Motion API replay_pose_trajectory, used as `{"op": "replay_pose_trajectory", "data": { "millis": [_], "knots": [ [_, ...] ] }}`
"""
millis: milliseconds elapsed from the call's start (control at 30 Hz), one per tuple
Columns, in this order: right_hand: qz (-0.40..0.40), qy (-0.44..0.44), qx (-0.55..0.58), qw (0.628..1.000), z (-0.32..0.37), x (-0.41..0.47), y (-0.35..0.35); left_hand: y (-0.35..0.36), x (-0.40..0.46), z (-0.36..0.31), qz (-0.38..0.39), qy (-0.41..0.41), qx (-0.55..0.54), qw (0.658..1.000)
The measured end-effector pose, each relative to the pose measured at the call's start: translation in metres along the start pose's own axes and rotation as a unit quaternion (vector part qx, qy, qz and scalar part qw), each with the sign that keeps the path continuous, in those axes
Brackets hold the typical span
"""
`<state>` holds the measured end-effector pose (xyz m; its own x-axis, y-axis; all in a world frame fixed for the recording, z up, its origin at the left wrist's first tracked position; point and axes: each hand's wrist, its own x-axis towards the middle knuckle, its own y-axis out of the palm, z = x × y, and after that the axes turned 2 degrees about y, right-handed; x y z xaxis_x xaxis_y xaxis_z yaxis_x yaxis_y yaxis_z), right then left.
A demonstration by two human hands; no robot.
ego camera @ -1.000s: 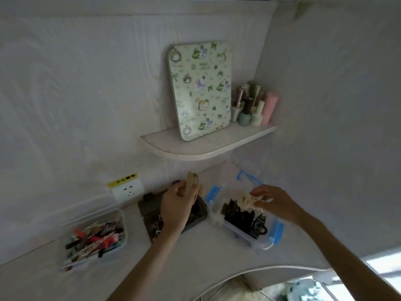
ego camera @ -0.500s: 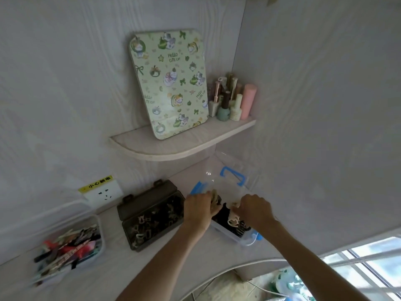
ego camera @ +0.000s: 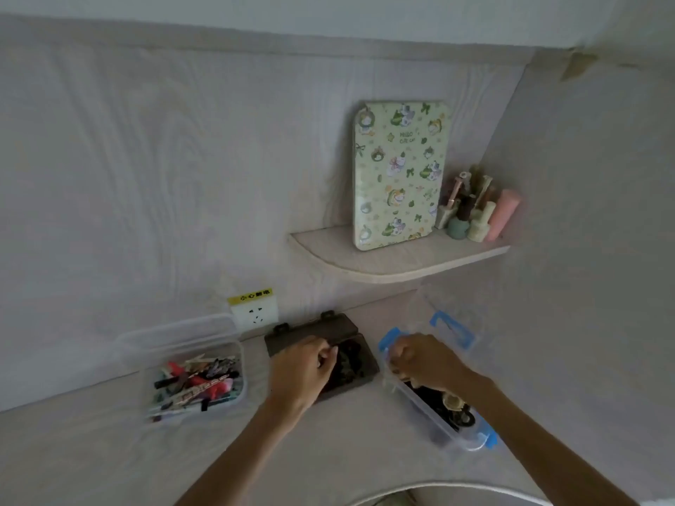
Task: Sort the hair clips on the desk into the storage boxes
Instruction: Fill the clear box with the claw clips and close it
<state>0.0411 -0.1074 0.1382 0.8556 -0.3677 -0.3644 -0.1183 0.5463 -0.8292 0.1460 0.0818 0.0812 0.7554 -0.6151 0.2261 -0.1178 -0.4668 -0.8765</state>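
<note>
We see no loose clips on the tabletop; all three boxes hold some. Left hand over the dark box and right hand over the blue-latched box are curled; contents unclear.

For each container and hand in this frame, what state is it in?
Clear plastic box on the left: open, holding colourful clips.
Dark brown case: lid open.
Clear box with blue latches: open, dark clips inside.
Left hand: over the brown case, curled.
Right hand: over the blue-latched box, fisted.
</note>
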Motion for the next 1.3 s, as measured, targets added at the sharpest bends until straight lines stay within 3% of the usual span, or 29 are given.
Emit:
{"op": "replay_pose_trajectory", "data": {
  "millis": [133, 267, 400, 467, 533, 733, 900, 1033, 1300],
  "knots": [
    [0.139, -0.143, 0.007, 0.98, 0.109, 0.025, 0.056, -0.062, -0.057, 0.089, -0.027, -0.17, 0.015, 0.985],
    [0.226, -0.255, -0.051, 0.939, 0.22, 0.038, 0.12, -0.118, -0.124, 0.167, -0.084, -0.36, 0.016, 0.929],
    [0.253, -0.353, -0.124, 0.893, 0.316, 0.042, 0.187, -0.161, -0.194, 0.232, -0.212, -0.452, 0.0, 0.866],
    [0.262, -0.367, -0.145, 0.881, 0.354, 0.045, 0.22, -0.177, -0.214, 0.262, -0.205, -0.478, -0.015, 0.854],
    [0.266, -0.388, -0.175, 0.865, 0.397, 0.047, 0.257, -0.187, -0.232, 0.301, -0.149, -0.511, -0.032, 0.846],
    [0.187, -0.416, -0.229, 0.86, 0.472, 0.065, 0.329, -0.188, -0.236, 0.364, -0.037, -0.517, -0.11, 0.848],
    [0.123, -0.448, -0.238, 0.853, 0.481, 0.082, 0.367, -0.172, -0.221, 0.399, -0.046, -0.524, -0.155, 0.836],
    [0.1, -0.473, -0.236, 0.843, 0.471, 0.081, 0.367, -0.158, -0.218, 0.416, -0.085, -0.562, -0.201, 0.798],
    [0.167, -0.377, -0.146, 0.899, 0.402, 0.072, 0.338, -0.115, -0.234, 0.392, 0.017, -0.448, -0.184, 0.875]
  ]
}}
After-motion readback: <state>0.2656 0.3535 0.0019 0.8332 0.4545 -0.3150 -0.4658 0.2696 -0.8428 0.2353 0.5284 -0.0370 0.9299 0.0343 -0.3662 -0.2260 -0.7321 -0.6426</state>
